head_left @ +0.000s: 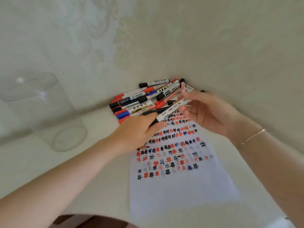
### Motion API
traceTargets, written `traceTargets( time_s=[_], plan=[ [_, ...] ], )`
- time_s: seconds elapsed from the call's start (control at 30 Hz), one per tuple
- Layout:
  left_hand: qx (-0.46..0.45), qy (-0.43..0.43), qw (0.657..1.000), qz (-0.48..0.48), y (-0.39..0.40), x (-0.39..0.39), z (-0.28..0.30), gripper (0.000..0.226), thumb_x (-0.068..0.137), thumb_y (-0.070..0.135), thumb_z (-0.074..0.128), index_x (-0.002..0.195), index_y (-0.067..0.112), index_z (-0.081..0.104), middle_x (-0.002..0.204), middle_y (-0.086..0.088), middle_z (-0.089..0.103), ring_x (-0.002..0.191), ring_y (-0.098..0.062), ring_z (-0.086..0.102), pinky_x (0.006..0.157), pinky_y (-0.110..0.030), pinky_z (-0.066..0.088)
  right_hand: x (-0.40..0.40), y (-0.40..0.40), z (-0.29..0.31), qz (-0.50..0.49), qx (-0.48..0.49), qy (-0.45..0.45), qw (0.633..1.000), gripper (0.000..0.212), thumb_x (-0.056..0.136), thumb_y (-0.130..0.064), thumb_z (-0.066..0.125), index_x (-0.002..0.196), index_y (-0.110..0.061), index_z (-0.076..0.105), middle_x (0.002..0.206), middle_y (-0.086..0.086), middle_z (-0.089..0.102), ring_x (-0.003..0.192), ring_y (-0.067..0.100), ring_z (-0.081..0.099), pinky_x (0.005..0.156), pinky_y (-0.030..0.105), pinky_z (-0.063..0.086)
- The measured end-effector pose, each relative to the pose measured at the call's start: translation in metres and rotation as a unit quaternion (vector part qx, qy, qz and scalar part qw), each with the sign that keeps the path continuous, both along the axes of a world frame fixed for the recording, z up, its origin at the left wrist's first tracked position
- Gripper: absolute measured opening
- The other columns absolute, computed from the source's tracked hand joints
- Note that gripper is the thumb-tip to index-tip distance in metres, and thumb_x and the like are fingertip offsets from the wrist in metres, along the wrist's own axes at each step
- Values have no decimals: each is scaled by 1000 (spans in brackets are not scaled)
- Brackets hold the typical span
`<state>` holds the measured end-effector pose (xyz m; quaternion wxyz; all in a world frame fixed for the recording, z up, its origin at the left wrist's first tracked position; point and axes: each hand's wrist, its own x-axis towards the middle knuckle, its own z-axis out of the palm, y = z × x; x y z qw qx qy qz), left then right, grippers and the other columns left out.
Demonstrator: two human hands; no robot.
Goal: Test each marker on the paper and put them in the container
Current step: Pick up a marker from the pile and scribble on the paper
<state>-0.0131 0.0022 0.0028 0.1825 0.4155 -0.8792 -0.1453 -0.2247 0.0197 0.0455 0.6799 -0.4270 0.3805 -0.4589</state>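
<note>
The desk (41, 165) carried the paper (181, 186) at six o'clock. The container (49, 116) stood at nine o'clock and the marker pile (144, 99) at twelve, within reach. Both forearms reached forward. The left hand (138, 130) pinched the marker (171, 110) at its black cap, the right hand (205, 111) its barrel, probably to uncap it.

Single head view, looking forward-down, close over table (92, 170) corner.

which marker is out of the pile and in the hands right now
The white-barrelled marker with the black cap, held above the paper by the left hand and right hand. The others lie in the corner pile.
</note>
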Motion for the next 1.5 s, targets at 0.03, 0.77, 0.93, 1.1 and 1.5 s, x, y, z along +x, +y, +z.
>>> traceTargets(
  time_s=[0.03,0.77,0.93,1.1,1.5],
  plan=[
    [-4,3,1000,-2,3,0,2,34,96,47,38,92,19,57,66,14,53,53,3,51,50,-13,39,7,4,-6,-1,9,-34,999,15,80,-14,68,92,-7,66,72,3,66,53,9,58,52,16,50],
    [99,184,978,-3,37,-30,25,35,98,32,46,70,19,61,55,10,57,47,-6,51,48,-19,39,68,24,-4,-237,23,26,971,23,77,4,52,66,-10,39,49,1,34,29,9,30,34,14,30],
    [58,179,981,54,29,-43,21,38,98,28,45,72,3,57,73,-20,66,65,-31,64,55,-43,46,75,5,-3,-335,60,-1,940,16,73,4,50,82,-7,42,67,6,44,52,18,44,32,15,35],
    [133,209,969,27,20,-39,20,46,93,43,47,77,4,65,90,-22,70,62,-19,68,61,-34,55,61,-13,-4,-337,101,-18,936,15,78,4,47,87,-6,43,72,7,46,57,17,45,35,18,38],
    [120,61,990,33,22,-4,-12,42,85,55,54,106,20,62,98,6,59,81,-5,57,73,-19,49,14,-20,-25,-314,99,-12,944,22,83,2,46,68,-12,39,48,-2,33,32,8,22,31,20,22]
  ],
)
